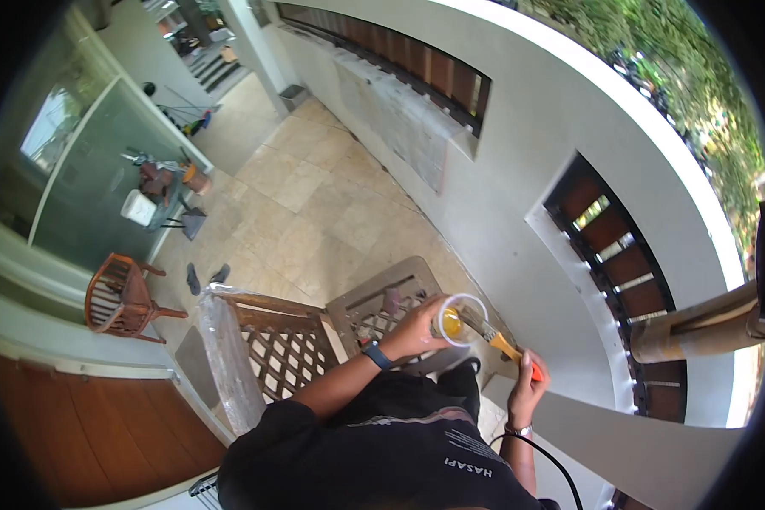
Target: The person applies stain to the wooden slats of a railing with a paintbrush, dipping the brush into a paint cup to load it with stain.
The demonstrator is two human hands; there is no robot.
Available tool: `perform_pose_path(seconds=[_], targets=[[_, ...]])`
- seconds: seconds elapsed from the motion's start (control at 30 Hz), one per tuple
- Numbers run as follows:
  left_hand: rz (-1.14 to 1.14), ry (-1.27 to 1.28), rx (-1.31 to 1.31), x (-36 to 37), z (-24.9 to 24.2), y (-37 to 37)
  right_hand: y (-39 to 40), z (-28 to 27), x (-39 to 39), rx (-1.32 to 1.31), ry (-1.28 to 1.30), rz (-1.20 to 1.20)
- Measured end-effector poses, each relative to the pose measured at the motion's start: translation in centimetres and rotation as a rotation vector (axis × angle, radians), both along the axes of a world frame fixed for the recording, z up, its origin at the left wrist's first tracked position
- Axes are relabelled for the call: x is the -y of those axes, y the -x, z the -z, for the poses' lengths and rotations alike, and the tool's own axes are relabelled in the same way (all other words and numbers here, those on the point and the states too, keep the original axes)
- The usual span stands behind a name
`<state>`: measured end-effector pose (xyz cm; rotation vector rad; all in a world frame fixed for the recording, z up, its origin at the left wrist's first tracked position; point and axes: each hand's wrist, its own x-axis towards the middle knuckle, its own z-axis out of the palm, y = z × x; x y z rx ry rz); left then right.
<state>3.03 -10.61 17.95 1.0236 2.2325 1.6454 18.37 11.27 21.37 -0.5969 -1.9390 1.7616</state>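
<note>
My left hand (414, 331), below a dark wristwatch, is wrapped round a clear plastic cup (478, 302) with yellowish liquid (452, 323) in it. A paintbrush (507, 347) with a yellow-orange handle and a red end is gripped in my right hand (529, 389). Its bristle end reaches over the cup's rim. Beneath the cup and my left hand stands a brown plastic chair (412, 270) with a latticed surface. To the left of it is a wooden lattice panel (279, 353), its outer edge covered in clear plastic sheeting (234, 374).
A wooden armchair (121, 297) stands at the left, with a pair of sandals (206, 279) near it on the tiled floor (293, 225). Farther back are a white bucket (138, 207) and other items. A white wall (501, 195) with slatted openings runs along the right.
</note>
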Motion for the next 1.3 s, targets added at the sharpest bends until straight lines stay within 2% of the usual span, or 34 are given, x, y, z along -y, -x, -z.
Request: perform_pose_path(seconds=[0.03,0.07,0.1,0.13,0.27,0.37,0.53,0.6,0.63,0.7,0.73,0.83,0.93,1.0,1.07,1.1,1.17,1.2,1.27,1.3], targets=[[-0.022,-0.014,0.066,-0.7,-1.3,0.0,0.0,2.6,-1.1,-0.023,0.097,0.003],[-0.029,-0.055,0.125,-1.5,-1.1,0.1,0.6,1.2,-0.8,-0.034,0.33,0.019],[-0.033,-0.06,0.133,-2.3,-0.6,0.4,0.8,2.3,-1.5,-0.112,0.516,-0.009],[0.022,-0.042,0.12,-3.0,0.2,1.0,1.1,2.3,-2.0,-0.171,0.61,-0.045],[0.065,-0.098,-0.052,-7.8,-0.7,2.8,1.4,3.0,-4.0,-0.235,0.84,-0.018],[0.106,-0.191,0.028,-11.5,0.0,3.7,1.3,3.5,-5.3,-0.336,0.934,0.084],[0.167,-0.29,0.06,-18.4,2.6,6.4,2.3,5.9,-10.7,-0.492,0.823,0.277],[0.175,-0.307,0.036,-21.2,4.6,7.5,3.3,6.9,-14.3,-0.603,0.626,0.488],[0.175,-0.344,0.031,-22.3,5.7,7.8,3.7,7.7,-16.1,-0.594,0.605,0.51],[0.183,-0.33,0.072,-23.7,7.7,8.0,4.8,9.1,-20.3,-0.604,0.285,0.615],[0.185,-0.297,0.095,-24.1,8.8,7.8,5.4,9.6,-21.8,-0.596,0.262,0.637],[0.194,-0.249,0.193,-23.8,12.3,6.4,7.9,12.0,-25.6,-0.514,-0.091,0.708],[0.182,-0.171,0.259,-22.9,14.7,5.0,9.6,13.7,-28.2,-0.466,-0.271,0.736],[0.184,-0.132,0.268,-22.1,15.8,4.1,10.4,14.3,-29.1,-0.509,-0.287,0.748],[0.193,-0.098,0.39,-21.6,16.8,3.5,10.9,14.6,-29.8,-0.547,-0.417,0.76],[0.196,-0.066,0.351,-21.6,16.9,3.3,10.7,15.0,-30.3,-0.546,-0.416,0.766],[0.215,-0.04,0.356,-21.6,17.5,3.0,10.2,15.4,-31.1,-0.437,-0.602,0.873],[0.234,-0.012,0.363,-21.6,17.7,2.9,10.0,15.4,-31.2,-0.438,-0.603,0.878],[0.239,-0.007,0.397,-21.5,18.5,2.5,9.3,15.4,-30.8,-0.312,-0.755,1.068],[0.235,-0.001,0.434,-21.6,18.7,2.5,9.0,15.6,-30.5,-0.301,-0.731,1.136]])
